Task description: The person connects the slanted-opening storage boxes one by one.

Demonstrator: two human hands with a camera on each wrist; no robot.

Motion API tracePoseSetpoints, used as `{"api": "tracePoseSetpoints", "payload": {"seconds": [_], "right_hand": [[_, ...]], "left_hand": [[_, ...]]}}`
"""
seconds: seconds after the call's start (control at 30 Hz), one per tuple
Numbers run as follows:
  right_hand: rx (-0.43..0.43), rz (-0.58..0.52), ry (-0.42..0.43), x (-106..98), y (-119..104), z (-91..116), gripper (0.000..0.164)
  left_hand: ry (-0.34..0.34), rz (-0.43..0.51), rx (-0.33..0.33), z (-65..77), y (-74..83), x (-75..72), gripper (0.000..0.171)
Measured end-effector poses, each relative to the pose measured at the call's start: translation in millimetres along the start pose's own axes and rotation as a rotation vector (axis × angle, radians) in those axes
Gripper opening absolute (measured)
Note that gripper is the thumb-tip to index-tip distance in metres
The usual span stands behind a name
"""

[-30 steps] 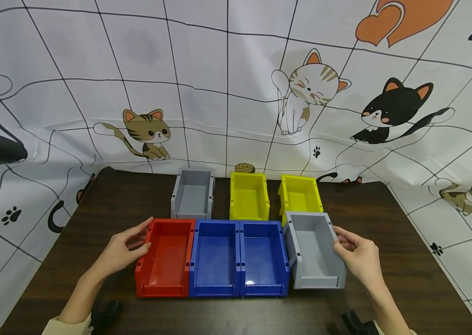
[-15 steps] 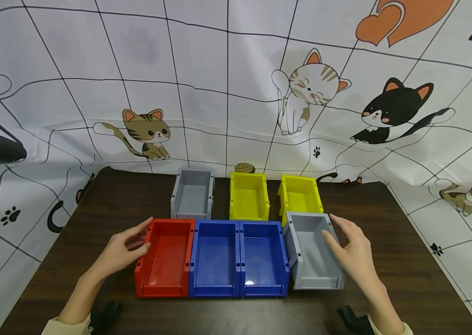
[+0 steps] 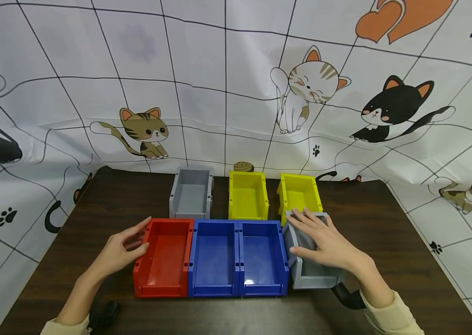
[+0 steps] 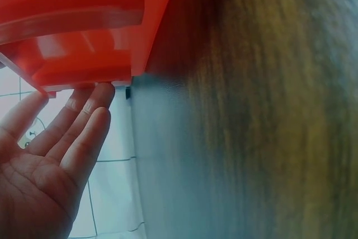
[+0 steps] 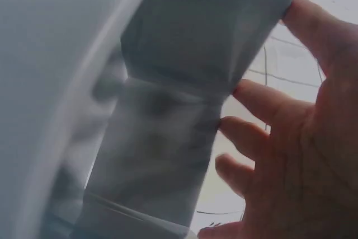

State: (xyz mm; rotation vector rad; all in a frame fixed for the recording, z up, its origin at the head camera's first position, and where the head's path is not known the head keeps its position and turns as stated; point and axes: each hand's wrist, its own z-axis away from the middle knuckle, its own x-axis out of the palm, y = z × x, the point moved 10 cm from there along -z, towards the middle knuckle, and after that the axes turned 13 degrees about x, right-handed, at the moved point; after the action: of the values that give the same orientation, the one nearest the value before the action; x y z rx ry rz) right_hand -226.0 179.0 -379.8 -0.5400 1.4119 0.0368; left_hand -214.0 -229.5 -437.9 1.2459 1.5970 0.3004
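Observation:
A red bin (image 3: 164,292), two blue bins (image 3: 213,291) (image 3: 263,291) and a grey bin (image 3: 318,282) stand side by side in the front row. My left hand (image 3: 116,251) touches the red bin's left wall with extended fingers; in the left wrist view the fingertips (image 4: 103,90) meet its edge. Over the tilted-looking grey bin, my right hand (image 3: 330,242) lies with fingers spread and hides much of its inside. From the right wrist camera, several fingertips are at or very near the grey bin's edge (image 5: 221,116), and none curl round it.
Behind the front row stand another grey bin (image 3: 191,215) and two yellow bins (image 3: 248,213) (image 3: 300,197). All rest on a dark wooden table (image 3: 391,242). A white cloth with cat drawings (image 3: 202,107) hangs behind it.
The right hand has let go of the grey bin's right wall and moved left across its top, fingers spreading. The left hand and the bins stay in place.

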Motion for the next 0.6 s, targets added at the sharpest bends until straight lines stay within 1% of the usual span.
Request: {"api": "tracePoseSetpoints", "payload": {"seconds": [0.1, 0.37, 0.6], "right_hand": [[-0.007, 0.013, -0.032, 2.7, -1.2, -1.8, 0.074], [0.010, -0.024, -0.055, 4.6, 2.4, -3.8, 0.076], [0.010, 0.000, -0.071, 6.4, 2.2, -5.9, 0.077]], "left_hand": [[0.001, 0.001, -0.002, 0.5, 0.0, 0.0, 0.062], [0.007, 0.010, 0.011, -0.3, 0.6, 0.7, 0.062], [0.001, 0.024, -0.013, 1.8, -6.5, 2.1, 0.062]]}}
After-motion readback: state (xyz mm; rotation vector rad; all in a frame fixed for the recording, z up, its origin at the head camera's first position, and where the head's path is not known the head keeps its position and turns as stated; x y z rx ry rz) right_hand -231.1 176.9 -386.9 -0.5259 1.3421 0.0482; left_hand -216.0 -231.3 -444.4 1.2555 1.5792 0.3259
